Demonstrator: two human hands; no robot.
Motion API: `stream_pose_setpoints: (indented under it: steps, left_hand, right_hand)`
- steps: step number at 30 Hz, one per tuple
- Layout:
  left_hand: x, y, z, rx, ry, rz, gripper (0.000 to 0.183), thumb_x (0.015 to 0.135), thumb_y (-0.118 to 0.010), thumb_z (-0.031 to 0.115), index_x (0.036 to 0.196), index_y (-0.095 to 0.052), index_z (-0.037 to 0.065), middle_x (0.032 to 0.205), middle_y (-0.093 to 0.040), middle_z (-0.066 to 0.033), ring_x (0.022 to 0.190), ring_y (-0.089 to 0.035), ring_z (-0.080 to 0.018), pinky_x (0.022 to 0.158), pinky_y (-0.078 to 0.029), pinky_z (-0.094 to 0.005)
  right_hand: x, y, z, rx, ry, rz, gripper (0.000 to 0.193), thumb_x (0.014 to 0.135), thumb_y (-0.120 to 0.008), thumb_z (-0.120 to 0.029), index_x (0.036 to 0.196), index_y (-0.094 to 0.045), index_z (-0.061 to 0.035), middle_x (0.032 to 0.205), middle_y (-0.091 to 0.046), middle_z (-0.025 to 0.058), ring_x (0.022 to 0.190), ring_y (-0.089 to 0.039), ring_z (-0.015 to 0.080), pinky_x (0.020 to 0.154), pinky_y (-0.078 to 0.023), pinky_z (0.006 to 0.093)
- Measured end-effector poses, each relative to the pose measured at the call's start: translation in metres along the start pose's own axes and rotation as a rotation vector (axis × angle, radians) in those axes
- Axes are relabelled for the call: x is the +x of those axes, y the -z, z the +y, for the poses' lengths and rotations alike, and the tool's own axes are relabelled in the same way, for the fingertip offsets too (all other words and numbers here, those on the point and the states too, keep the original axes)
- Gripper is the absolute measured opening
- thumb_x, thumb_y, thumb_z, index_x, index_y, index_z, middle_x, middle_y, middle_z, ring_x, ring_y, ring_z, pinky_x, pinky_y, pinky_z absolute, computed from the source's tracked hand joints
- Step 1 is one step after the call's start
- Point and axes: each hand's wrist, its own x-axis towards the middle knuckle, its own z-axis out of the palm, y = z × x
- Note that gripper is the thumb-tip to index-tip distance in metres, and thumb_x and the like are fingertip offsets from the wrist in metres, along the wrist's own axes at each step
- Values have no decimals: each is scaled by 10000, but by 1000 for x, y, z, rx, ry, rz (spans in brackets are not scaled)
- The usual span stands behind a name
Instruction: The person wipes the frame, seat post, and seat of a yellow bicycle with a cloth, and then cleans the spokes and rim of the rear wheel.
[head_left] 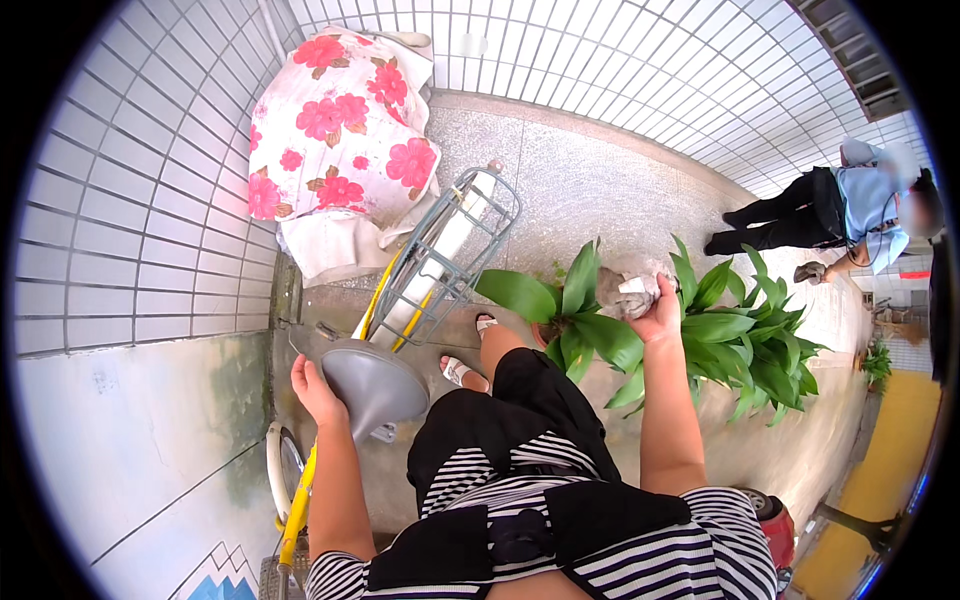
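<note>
A grey bicycle saddle [375,385] is just in front of me, on a yellow bicycle with a grey wire rear rack [440,265]. My left hand [320,395] lies along the saddle's left edge, fingers stretched forward and apart; whether it presses on the saddle I cannot tell. Out to the right, my right hand [658,318] is closed on a crumpled greyish-white cloth [632,293], held up above the leafy potted plants [720,325]. Part of the cloth is hidden by my fingers.
A floral sheet [345,140] covers a bulky thing against the white tiled wall [130,190]. At the far right stands another person in a light blue shirt [868,200], a dark grey thing in one hand. A red vehicle part [778,535] shows at lower right.
</note>
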Motion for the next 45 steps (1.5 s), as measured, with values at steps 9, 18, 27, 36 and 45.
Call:
stream_pose_setpoints:
  steps: [9,18,27,36,45]
  left_hand:
    - [-36,-37,97,273,-625,-290,270,878,-441,24,1142,-498,30,1283,-397,-104,1128,-435,-174,946,-347,-304]
    - [-101,-131,102,46,-361,-875,283,867,-514,27,1149,-539,23,1190,-499,-89,1070,-493,-158,902,-400,-284]
    - [-130,-178,95,53,129,-1024,517,867,-543,55,1333,-322,39,1238,-467,-146,1037,-520,-178,861,-432,-293]
    - [-125,-259,108,-349,440,-971,380,879,-552,141,1214,-417,21,1108,-526,-57,1003,-495,-128,908,-371,-284]
    - [-122,-300,95,-257,483,-836,218,867,-594,199,958,-460,52,931,-529,-5,832,-516,-65,701,-430,-217]
  right_hand:
    - [-23,-52,15,2,33,-434,527,860,-470,-310,1304,-373,-42,1281,-469,122,1159,-453,304,999,-327,437]
    - [-26,-112,113,-309,-215,-702,387,864,-515,-143,1220,-461,-2,1177,-548,119,1094,-518,237,971,-367,382]
    - [-2,-149,90,-266,-41,-635,407,879,-491,-160,1238,-419,18,1189,-529,145,1089,-524,258,941,-403,392]
    - [25,-139,61,-473,-74,-693,485,885,-482,-163,1303,-338,34,1287,-446,150,1174,-447,254,986,-351,375]
    - [109,-88,-2,-1015,271,-200,416,917,-503,-266,1296,-424,-114,1301,-449,70,1094,-487,246,928,-380,355]
